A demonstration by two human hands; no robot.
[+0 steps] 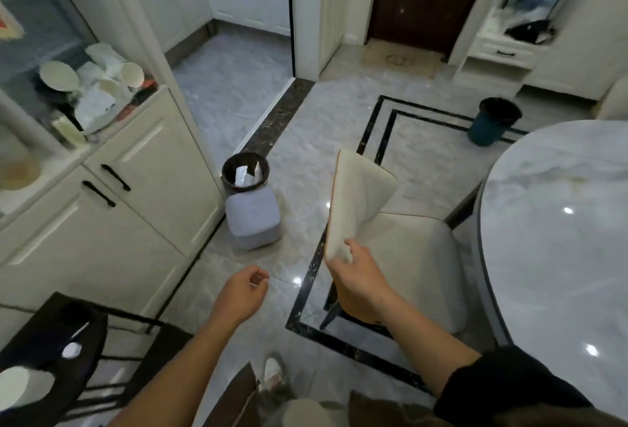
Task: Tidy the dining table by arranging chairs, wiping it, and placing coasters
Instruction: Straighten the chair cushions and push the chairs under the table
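Right hand (356,273) grips the chair (401,243) backrest's near corner.

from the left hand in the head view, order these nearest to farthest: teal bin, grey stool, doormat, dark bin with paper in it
From the left hand:
1. grey stool, on the floor just ahead of the hand.
2. dark bin, right behind the stool, beside the cabinet.
3. teal bin, off to the right, past the table.
4. doormat, at the back, in front of the brown door.
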